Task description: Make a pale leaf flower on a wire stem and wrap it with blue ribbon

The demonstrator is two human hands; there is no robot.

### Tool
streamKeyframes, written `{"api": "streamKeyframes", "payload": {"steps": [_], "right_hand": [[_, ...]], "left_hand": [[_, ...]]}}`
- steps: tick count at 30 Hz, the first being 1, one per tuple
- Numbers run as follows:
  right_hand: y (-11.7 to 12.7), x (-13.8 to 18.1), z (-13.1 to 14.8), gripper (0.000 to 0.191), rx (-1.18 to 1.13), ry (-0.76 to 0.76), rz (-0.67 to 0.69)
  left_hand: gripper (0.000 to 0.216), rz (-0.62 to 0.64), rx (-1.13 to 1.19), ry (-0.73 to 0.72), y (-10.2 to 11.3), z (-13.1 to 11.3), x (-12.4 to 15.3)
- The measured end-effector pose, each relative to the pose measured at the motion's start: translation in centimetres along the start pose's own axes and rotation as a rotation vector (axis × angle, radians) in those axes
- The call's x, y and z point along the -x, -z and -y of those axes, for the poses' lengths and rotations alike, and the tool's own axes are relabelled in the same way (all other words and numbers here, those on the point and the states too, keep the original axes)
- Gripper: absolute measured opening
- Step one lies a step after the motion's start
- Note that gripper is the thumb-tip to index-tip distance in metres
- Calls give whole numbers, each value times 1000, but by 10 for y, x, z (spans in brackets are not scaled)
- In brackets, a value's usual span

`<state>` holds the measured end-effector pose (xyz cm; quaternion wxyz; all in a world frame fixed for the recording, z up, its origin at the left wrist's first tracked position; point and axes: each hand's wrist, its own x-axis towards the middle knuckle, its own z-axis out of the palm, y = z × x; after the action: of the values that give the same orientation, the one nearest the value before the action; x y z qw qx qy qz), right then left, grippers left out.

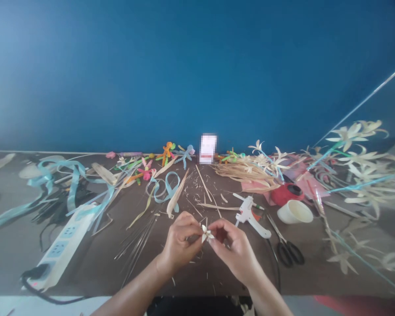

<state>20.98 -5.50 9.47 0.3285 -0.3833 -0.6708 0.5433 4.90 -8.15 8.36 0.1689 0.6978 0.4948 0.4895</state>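
Between my two hands is a small cream flower (206, 234) with pointed petals, made of what looks like dried husk. My left hand (183, 237) pinches it from the left, fingers curled. From the right, the thumb and fingertips of my right hand (232, 245) close on its petals. Both hands are just above the brown table (145, 272), near its front edge. Thin scraps lie scattered around them. Just right of my right hand rests a white glue gun (252, 217), and beyond it are black-handled scissors (288, 250).
A white power strip (64, 245) with a plugged-in cable lies at left, near blue ribbon (74, 184) and thin wires (138, 245). At right are a cream cup (295, 212), a red round object (285, 193) and several husk flowers (358, 175) on stems. Pipe-cleaner figures (167, 153) line the back.
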Motion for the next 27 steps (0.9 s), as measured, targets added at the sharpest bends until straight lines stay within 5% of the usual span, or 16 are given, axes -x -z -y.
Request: {"api": "streamKeyframes", "payload": {"steps": [5, 11, 27], "right_hand": [[-1, -2, -3, 4, 39, 14, -23], [28, -10, -3, 15, 10, -68, -98], [13, -23, 13, 24, 52, -98, 67]], "left_hand": [[8, -2, 3, 11, -1, 1, 2], [11, -17, -44, 172, -3, 8, 7], [9, -6, -143, -65, -2, 10, 7]]}}
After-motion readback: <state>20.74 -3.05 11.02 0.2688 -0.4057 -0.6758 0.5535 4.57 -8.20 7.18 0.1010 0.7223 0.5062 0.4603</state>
